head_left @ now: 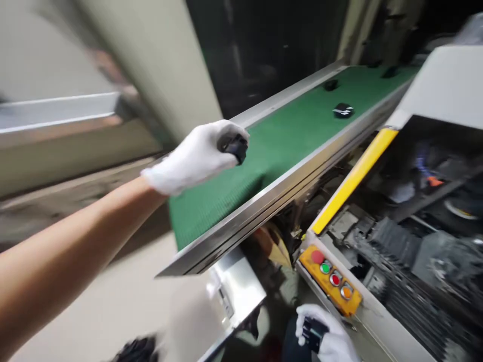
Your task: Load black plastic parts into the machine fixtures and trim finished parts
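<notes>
Parts (238, 148) (314, 334) in hands (202, 155) (334, 334), long axes unclear

Button box (331, 280), slanted yellow bar (354, 181)

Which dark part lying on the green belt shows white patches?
The dark part lying nearest the camera; the others, farther along the green belt, look plain dark.

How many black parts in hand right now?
2: one black part in the left hand, above the green belt; another black part in the right hand, near the yellow button box. Fingers could hide more.
</notes>
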The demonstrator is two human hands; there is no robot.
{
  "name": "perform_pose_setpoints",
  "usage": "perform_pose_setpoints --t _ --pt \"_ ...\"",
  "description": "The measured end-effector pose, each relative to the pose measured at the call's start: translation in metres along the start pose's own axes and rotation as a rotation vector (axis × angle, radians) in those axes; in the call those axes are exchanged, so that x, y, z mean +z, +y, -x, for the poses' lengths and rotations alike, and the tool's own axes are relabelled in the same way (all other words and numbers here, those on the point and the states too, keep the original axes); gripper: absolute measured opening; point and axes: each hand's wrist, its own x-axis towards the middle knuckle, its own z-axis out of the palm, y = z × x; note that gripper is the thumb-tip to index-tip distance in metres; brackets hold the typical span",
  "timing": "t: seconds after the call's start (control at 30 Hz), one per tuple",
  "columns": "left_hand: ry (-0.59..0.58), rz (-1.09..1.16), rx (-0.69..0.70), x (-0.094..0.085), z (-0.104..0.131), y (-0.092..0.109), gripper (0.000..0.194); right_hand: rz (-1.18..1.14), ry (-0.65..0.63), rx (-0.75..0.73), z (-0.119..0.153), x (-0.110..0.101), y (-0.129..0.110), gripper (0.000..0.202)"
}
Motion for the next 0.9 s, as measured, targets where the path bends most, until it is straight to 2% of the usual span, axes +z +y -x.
perform_pose_setpoints --t 0.07,0.1,0.17,0.2,0.27,0.33,0.4,0.47,0.53,0.63,0.73,0.9 --pt "0.059 0.207 -0.124 -0.028 0.117 0.005 0.033 0.03 -0.095 -0.008 -0.013 -0.002 0.022 0.034" --pt "0.076 0.315 -0.238 -0.034 0.178 0.006 0.03 0.072 -0.135 -0.008 -0.017 0.0 0.033 0.031" --pt "0.098 0.532 -0.462 -0.024 0.297 0.008 0.021 0.134 -0.23 -0.003 -0.019 0.012 0.059 0.029" --pt "0.119 0.636 -0.573 -0.009 0.352 0.009 0.019 0.139 -0.283 -0.008 -0.016 0.022 0.073 0.032" --pt "0.22 0.903 -0.745 0.035 0.442 0.011 0.025 0.106 -0.374 -0.03 -0.004 0.049 0.105 0.041" --pt "0.442 1.241 -0.807 0.086 0.504 0.013 0.041 0.063 -0.409 -0.049 0.014 0.082 0.138 0.044" --pt "0.668 1.559 -0.797 0.128 0.542 0.013 0.05 0.039 -0.409 -0.066 0.034 0.112 0.168 0.045" --pt "0.777 1.731 -0.76 0.152 0.565 0.013 0.051 0.052 -0.383 -0.093 0.052 0.136 0.193 0.044" --pt "0.802 1.764 -0.715 0.158 0.582 0.013 0.052 0.095 -0.358 -0.142 0.068 0.152 0.213 0.044" --pt "0.809 1.716 -0.659 0.156 0.605 0.016 0.053 0.188 -0.359 -0.231 0.085 0.16 0.232 0.045" --pt "0.786 1.663 -0.677 0.159 0.624 0.021 0.053 0.265 -0.388 -0.28 0.096 0.155 0.243 0.047" --pt "0.744 1.629 -0.699 0.177 0.639 0.03 0.05 0.274 -0.38 -0.316 0.106 0.137 0.253 0.048"
